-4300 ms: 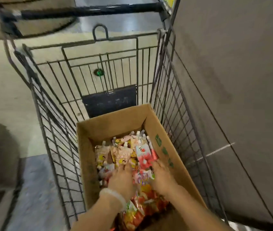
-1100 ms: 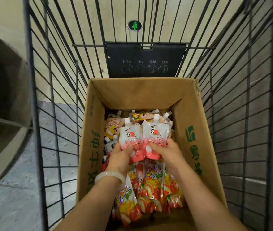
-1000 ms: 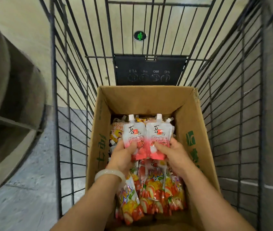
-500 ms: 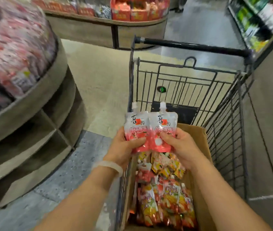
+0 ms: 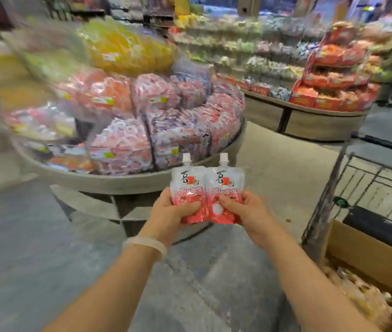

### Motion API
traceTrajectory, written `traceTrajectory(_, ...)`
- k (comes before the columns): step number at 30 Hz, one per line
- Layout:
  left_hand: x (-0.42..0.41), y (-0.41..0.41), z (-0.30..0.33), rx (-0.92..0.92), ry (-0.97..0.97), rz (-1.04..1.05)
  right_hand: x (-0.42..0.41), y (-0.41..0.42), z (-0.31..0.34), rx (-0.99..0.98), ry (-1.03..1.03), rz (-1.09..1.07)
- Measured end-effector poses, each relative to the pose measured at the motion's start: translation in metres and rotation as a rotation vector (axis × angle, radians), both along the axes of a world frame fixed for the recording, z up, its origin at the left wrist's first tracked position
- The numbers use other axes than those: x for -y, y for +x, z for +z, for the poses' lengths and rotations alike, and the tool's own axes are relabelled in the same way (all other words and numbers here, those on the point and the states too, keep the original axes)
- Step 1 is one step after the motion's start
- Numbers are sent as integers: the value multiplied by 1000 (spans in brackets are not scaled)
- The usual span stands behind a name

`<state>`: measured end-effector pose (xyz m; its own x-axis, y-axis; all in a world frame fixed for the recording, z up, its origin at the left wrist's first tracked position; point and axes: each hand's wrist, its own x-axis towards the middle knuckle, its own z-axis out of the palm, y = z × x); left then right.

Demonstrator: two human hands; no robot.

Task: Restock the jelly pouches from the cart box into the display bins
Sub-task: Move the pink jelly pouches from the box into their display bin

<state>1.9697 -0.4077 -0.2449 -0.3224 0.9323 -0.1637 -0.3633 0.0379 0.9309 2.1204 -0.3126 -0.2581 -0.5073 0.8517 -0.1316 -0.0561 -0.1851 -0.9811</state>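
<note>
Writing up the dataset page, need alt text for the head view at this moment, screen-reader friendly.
Two hands, left hand and right hand, each grip a pink-and-white jelly pouch, left pouch beside right pouch, spouts up, in front of a round display stand piled with blurred pouches. A cart holding an open cardboard box sits at lower right.

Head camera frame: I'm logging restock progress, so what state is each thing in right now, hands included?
Left hand: grips the left white-and-red spouted jelly pouch, upright, capped.
Right hand: grips the right white-and-red spouted jelly pouch, upright, capped, beside the first.
Brown cardboard box: open, pouches inside, in the black wire cart.
Round grey tiered display bins: heaped with packets, blurred.
</note>
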Motion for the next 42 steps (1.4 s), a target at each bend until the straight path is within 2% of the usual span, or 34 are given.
traceTrajectory(5, 91, -105, 16, -26, 5, 262, 58, -131, 15, 38, 41, 246)
traceTrajectory(11, 164, -206, 27, -25, 11, 539, 105, -270, 30, 5, 71, 493)
traceTrajectory(21, 189, -403, 43, -62, 38, 760, 119, -503, 45, -62, 103, 686)
traceTrajectory(28, 184, -549, 51, -101, 52, 785, 105, -659, 52, -55, 101, 761)
traceTrajectory(33, 178, -653, 34, -49, 69, 766, 105, -761, 34, -26, 82, 771)
traceTrajectory(42, 167, -887, 39, -38, 38, 647, 108, -974, 28, -57, -63, 613)
